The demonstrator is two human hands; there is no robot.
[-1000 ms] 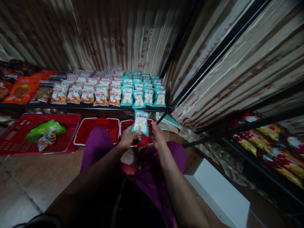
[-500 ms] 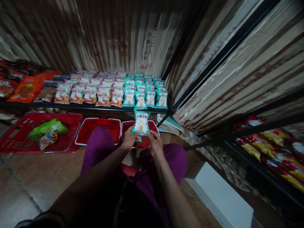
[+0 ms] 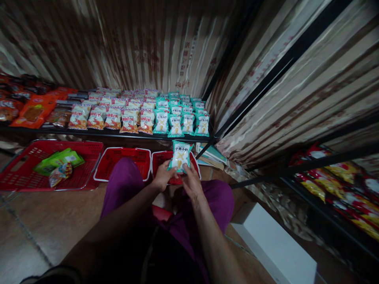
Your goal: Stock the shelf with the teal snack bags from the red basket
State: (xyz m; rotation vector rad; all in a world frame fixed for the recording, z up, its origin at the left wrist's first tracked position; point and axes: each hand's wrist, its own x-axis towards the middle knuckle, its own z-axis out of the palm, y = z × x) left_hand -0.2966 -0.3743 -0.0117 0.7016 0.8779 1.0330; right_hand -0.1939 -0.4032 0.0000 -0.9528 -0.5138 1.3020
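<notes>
Left hand (image 3: 163,175) and right hand (image 3: 192,181) pinch between them a teal-edged white, pillow-shaped plastic packet (image 3: 181,152) by its lower part. Above the grip, its printed face shows dark lettering over yellow shapes.

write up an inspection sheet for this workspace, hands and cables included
Surface: black shelf, lined with rows of white-and-orange snack bags and teal snack packs
Job's things: one teal-and-white bag, held in front of the shelf
Clutter: green packets and a small multicoloured packet in the leftmost red basket; white box at lower right
Hands: left hand and right hand both grip the held bag near its lower end
Cables: nothing seen
Surroundings: pleated curtains behind; black pole slanting at right
</notes>
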